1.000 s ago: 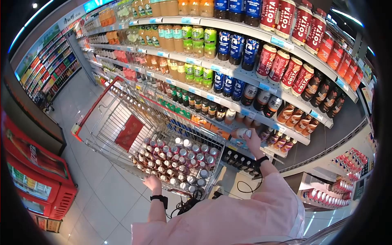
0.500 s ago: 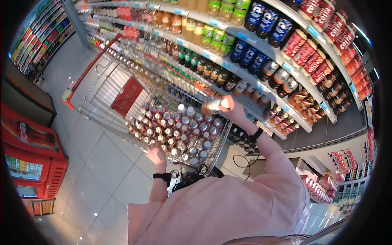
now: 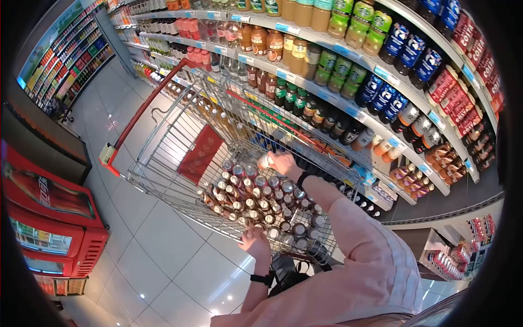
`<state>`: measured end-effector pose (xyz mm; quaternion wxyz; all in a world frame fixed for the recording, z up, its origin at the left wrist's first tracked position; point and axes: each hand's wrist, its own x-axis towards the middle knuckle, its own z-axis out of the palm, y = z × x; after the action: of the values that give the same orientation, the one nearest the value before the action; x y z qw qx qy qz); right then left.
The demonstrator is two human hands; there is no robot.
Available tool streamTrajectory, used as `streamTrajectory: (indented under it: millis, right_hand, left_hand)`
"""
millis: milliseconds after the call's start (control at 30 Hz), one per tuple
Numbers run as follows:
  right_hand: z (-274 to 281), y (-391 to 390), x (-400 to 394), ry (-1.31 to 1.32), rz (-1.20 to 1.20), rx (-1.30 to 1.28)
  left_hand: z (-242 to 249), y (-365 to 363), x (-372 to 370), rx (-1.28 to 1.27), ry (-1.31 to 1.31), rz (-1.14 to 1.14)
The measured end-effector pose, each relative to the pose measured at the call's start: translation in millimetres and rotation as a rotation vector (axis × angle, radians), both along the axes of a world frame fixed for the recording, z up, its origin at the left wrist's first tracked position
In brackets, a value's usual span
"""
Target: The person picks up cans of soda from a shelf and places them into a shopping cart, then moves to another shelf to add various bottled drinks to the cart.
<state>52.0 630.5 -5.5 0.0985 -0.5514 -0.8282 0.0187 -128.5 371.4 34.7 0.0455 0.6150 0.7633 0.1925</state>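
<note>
A metal shopping cart (image 3: 163,204) with a red handle holds many bottles (image 3: 253,193) standing close together, mostly with white or silvery caps. My right hand (image 3: 283,163) is inside the cart, closed around a bottle (image 3: 265,162) with a pale top; the hand covers most of it. It is beside the rear rows of bottles, on the shelf side. My left hand (image 3: 256,243) is at the cart's near side, its fingers curled over the rim next to the closest caps.
Curved drink shelves (image 3: 348,109) line the far side, stocked with bottles and cans. A red drinks cooler (image 3: 52,218) stands at the left on the tiled floor (image 3: 158,250). A display with small packs (image 3: 447,259) is at the lower right. A red panel (image 3: 201,154) hangs inside the cart.
My right hand has carried the bottle from beside the shelf, left into the cart above the standing bottles. My left hand stays at the cart's rim; the whole view has shifted.
</note>
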Motion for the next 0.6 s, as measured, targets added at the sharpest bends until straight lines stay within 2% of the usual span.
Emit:
streamTrajectory:
  millis: [100, 167, 233, 267, 367, 500, 533, 567, 600]
  right_hand:
    - [-52.0, 8.6, -13.5, -0.086, -0.057, 0.046]
    - [-89.9, 15.0, -10.8, -0.226, -0.048, 0.111]
    - [-90.6, 14.1, -13.5, -0.26, -0.091, -0.237]
    - [-90.0, 13.9, -14.2, -0.308, -0.047, -0.313]
    - [-114.8, 11.9, -23.2, -0.298, -0.031, -0.286]
    - [-131.2, 15.2, -40.4, -0.219, -0.174, -0.323]
    - [-133.3, 14.6, -45.5, -0.176, -0.214, -0.255]
    - [-134.9, 20.9, -48.1, -0.166, -0.263, -0.426]
    - [-135.0, 25.2, -51.2, -0.227, -0.261, -0.455]
  left_hand:
    - [6.0, -1.4, -2.8, -0.115, -0.067, -0.02]
    - [-3.1, -3.0, -1.8, -0.015, -0.098, -0.011]
    - [-2.5, 3.6, -1.2, 0.042, -0.13, -0.004]
    - [0.8, 4.0, -0.9, 0.047, -0.147, -0.005]
    - [2.5, 2.0, -0.1, 0.026, -0.149, 0.01]
    - [-5.0, 0.4, -1.1, 0.008, -0.146, 0.0]
    - [-7.2, -0.6, -3.0, -0.001, -0.147, -0.012]
    - [-9.1, -0.7, -3.7, -0.015, -0.151, -0.026]
    - [-7.9, -0.3, -2.6, 0.011, -0.158, -0.017]
